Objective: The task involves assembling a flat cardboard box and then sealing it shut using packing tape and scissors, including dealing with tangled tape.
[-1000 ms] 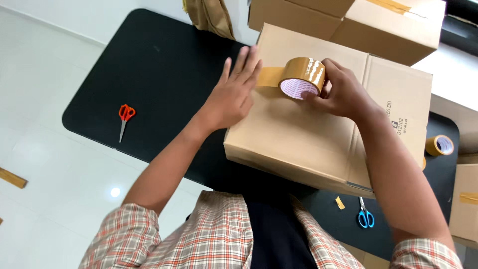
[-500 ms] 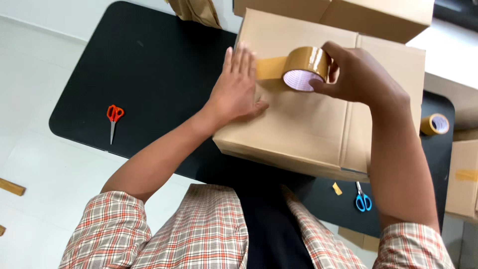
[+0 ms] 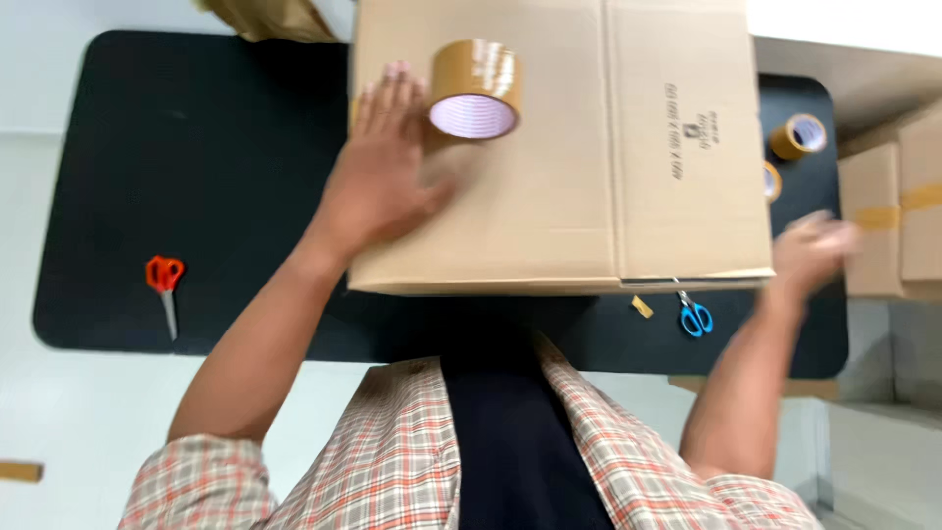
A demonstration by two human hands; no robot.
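Brown tape roll [image 3: 474,88] on cardboard box [image 3: 559,147], just beside flat, spread left-hand fingers [image 3: 388,98].

Short-sleeved plaid shirt [image 3: 412,461] in red, white and grey checks over dark undershirt [image 3: 515,442]; bare forearms.

Orange scissors [image 3: 164,285], blue scissors [image 3: 695,316] and spare tape rolls [image 3: 798,135] lie on the black table [image 3: 196,177].

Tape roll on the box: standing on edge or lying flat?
On edge. The tape roll rests on the cardboard box, its open core facing the camera, beside the left hand.
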